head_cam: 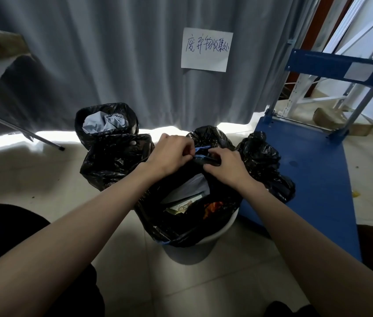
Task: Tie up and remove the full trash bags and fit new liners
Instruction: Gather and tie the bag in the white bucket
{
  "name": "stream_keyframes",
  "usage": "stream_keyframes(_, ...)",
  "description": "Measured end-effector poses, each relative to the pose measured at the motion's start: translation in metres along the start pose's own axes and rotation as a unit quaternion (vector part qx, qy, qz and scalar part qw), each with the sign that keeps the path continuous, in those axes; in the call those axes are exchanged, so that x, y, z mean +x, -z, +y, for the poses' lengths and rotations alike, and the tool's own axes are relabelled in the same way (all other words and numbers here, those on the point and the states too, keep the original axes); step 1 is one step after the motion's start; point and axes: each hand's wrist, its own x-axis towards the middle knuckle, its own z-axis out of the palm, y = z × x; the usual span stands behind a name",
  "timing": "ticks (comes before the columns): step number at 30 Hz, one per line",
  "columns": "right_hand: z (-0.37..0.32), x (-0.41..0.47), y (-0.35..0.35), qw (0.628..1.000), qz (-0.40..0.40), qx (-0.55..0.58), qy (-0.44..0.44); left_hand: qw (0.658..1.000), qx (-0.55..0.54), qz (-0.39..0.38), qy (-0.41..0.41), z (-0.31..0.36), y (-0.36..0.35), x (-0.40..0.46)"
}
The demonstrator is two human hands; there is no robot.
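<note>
Tying is in hand: the left hand (168, 154) and right hand (223, 167) pinch the blue drawstring (202, 148) with curled fingers above the full black bag (181, 216) in its white bin (194, 245), so cinching a knot likely comes next.

A grey curtain (112, 53) hangs across the far side, with a white paper sign (206, 49) bearing handwritten characters fixed to it. Daylight spills under its hem onto the pale tiled floor (192, 289). A blue platform cart (313, 170) stands at right, white metal shelving (306, 88) beyond it. A folding table's legs (20, 131) show at far left.
</note>
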Motion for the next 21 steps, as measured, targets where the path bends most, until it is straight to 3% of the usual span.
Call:
stream_keyframes(4,-0.015,0.002,-0.004,0.999,-0.007,-0.018,0.033,0.999,-0.041,0.007,-0.022,-0.002,0.002,-0.002)
stream_keyframes(10,-0.03,0.004,0.001,0.996,0.053,0.038,0.068,0.999,-0.046,0.011,-0.01,-0.004,0.002,-0.006)
stream_keyframes(18,-0.036,0.007,0.009,0.994,0.069,0.029,0.076,0.997,0.075,0.019,0.006,-0.008,0.002,-0.005)
stream_keyframes(21,-0.035,0.011,0.019,0.992,0.042,0.101,0.064,0.995,0.095,0.017,0.033,-0.008,0.002,-0.006)
